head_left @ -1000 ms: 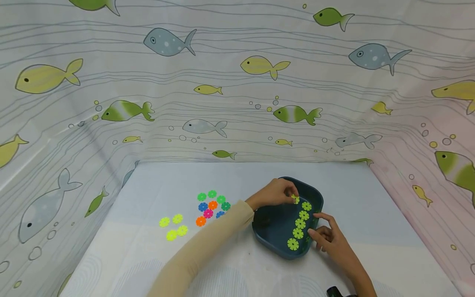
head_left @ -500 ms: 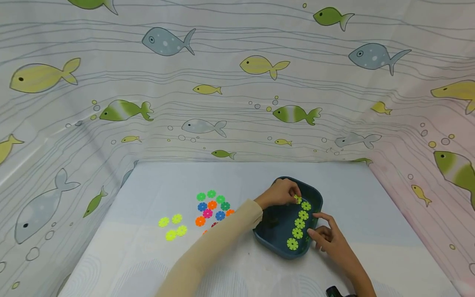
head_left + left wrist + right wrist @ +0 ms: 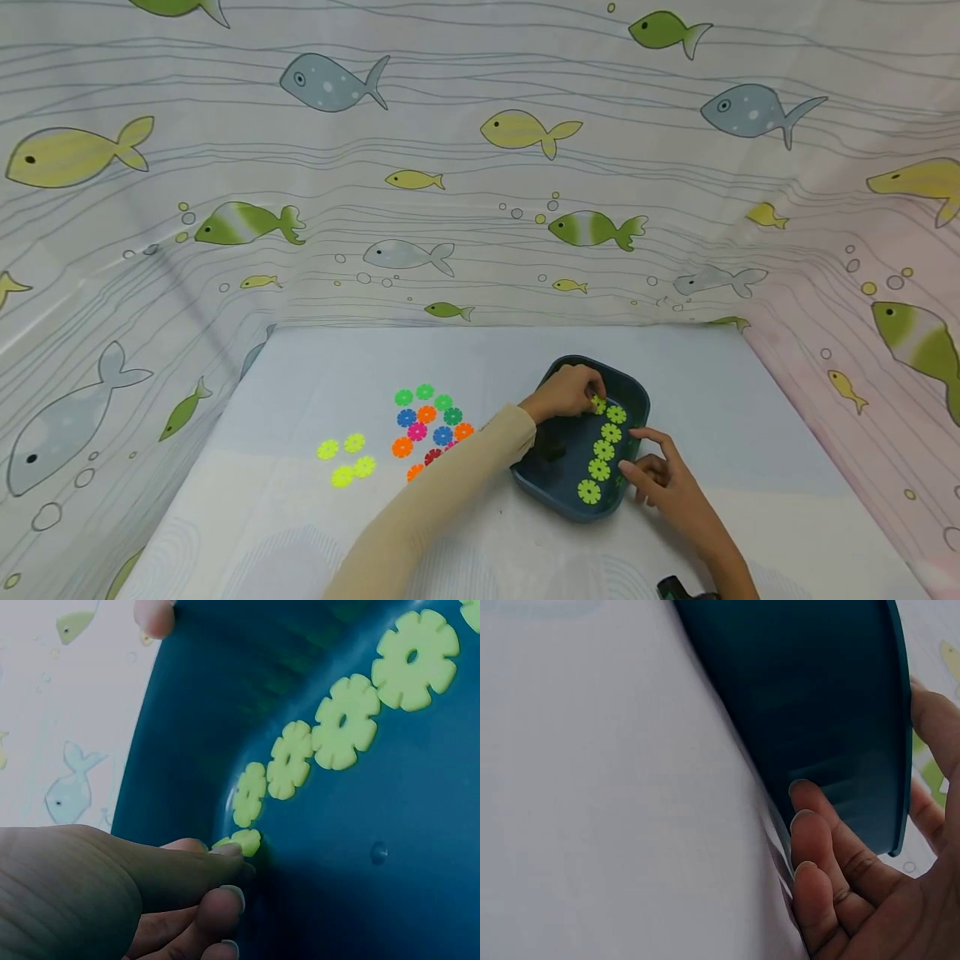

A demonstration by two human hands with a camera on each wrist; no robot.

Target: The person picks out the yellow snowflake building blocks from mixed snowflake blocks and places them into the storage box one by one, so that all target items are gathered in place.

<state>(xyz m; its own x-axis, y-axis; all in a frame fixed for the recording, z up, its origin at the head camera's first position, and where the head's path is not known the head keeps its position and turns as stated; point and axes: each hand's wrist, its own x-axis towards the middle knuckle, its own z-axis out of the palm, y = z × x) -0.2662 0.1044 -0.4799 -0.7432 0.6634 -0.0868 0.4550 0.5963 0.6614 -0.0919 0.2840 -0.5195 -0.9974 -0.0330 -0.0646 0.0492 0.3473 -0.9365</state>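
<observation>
My left hand (image 3: 566, 392) reaches into the dark blue tray (image 3: 558, 496). It pinches a yellow interlocking disc (image 3: 246, 841) between thumb and finger, low by the tray's wall in the left wrist view. The held disc is partly hidden by the fingertips. From it, a curving row of yellow discs (image 3: 345, 721) lies flat along the tray floor, edges close together. At the tray's right side, my right hand (image 3: 667, 479) holds the rim with thumb and index finger. Its other fingers (image 3: 814, 900) curl against the outer wall in the right wrist view.
Left of the tray, several yellow discs (image 3: 342, 476) lie on the white table (image 3: 262, 533). Closer to the tray is a cluster of green, blue, orange, pink and red discs (image 3: 417, 431), partly covered by the left sleeve (image 3: 442, 492). A fish-patterned cloth (image 3: 465, 200) rises behind.
My left forearm has shifted right, uncovering more of the coloured discs. The pinched yellow disc has come slightly closer to the row's far end. My right hand stays on the rim.
</observation>
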